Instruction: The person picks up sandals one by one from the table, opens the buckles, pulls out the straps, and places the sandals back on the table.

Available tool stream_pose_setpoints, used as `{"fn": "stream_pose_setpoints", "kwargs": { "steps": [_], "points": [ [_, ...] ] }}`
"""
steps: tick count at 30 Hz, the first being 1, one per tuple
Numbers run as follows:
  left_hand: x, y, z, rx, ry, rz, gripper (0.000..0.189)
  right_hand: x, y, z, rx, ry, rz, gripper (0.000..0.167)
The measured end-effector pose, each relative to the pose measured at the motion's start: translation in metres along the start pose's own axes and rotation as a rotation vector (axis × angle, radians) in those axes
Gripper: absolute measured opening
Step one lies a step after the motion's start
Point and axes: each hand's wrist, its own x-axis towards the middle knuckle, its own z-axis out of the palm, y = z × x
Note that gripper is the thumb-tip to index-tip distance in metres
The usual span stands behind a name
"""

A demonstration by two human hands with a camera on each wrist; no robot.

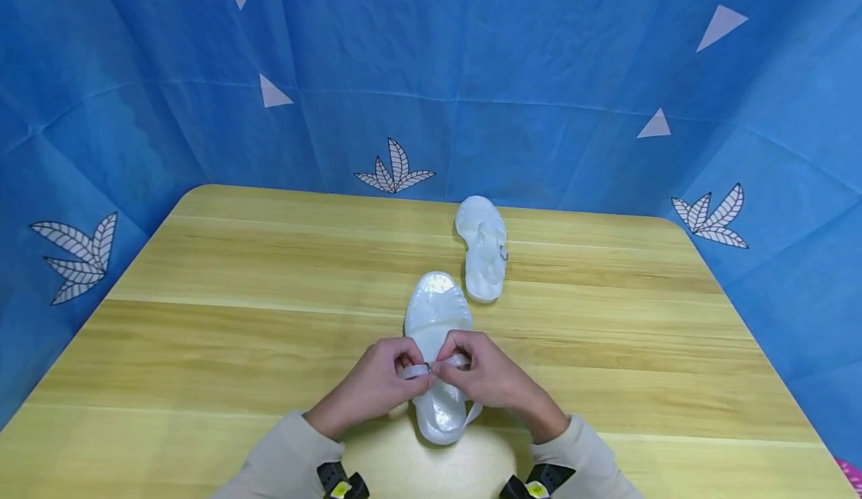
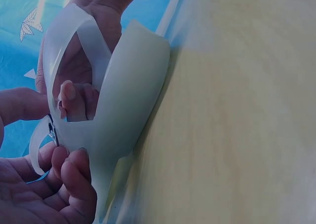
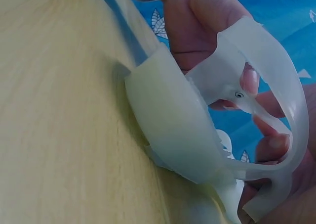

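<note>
A translucent white jelly sandal point(image 1: 439, 308) rests on the table with its toe pointing away from me. Above its middle, my left hand point(image 1: 385, 381) and right hand point(image 1: 486, 370) meet, thumbs and index fingers pinching the ankle strap point(image 1: 414, 371) from either side. Between the fingertips sits a small metal buckle point(image 2: 53, 130), with a curved length of strap beside it in the left wrist view. From the right wrist side, the strap loops point(image 3: 284, 80) past the right hand's fingers, and a small metal stud point(image 3: 239, 94) shows near the left fingertips.
A second white sandal point(image 1: 481, 259), with a metal buckle at its side, lies farther back and slightly right. The wooden table point(image 1: 236, 319) has rounded far corners. Blue patterned cloth point(image 1: 525, 65) hangs behind and around it.
</note>
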Motion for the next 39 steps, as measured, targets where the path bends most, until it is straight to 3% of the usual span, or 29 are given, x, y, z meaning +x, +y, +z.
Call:
{"fn": "stream_pose_setpoints", "kwargs": {
  "steps": [9,18,23,26,29,33,35,39],
  "points": [
    [0.001,-0.001,-0.002,-0.007,-0.013,0.000,0.015,0.001,0.002,0.000,-0.024,0.051,0.039,0.018],
    [0.000,-0.002,-0.003,-0.026,-0.011,-0.009,0.017,0.003,0.004,0.002,-0.071,0.205,0.047,0.036],
    [-0.001,-0.001,-0.003,-0.027,-0.013,-0.015,0.017,0.003,0.003,0.000,-0.143,0.203,0.055,0.036],
    [-0.001,-0.001,-0.004,-0.025,-0.021,-0.013,0.017,0.000,0.000,-0.002,-0.227,0.172,-0.011,0.024],
    [0.000,-0.002,-0.004,-0.024,-0.029,-0.012,0.017,-0.003,-0.007,-0.003,-0.413,0.153,-0.141,0.013],
    [0.001,-0.003,-0.004,-0.032,-0.031,-0.011,0.015,-0.007,-0.015,-0.001,-0.611,0.134,-0.264,0.015],
    [0.001,-0.003,-0.004,-0.038,-0.030,-0.010,0.014,-0.007,-0.016,0.001,-0.614,0.116,-0.266,0.013],
    [0.001,-0.003,-0.002,-0.031,-0.031,-0.002,0.013,-0.007,-0.015,0.002,-0.489,0.091,-0.207,0.005]
  ]
}}
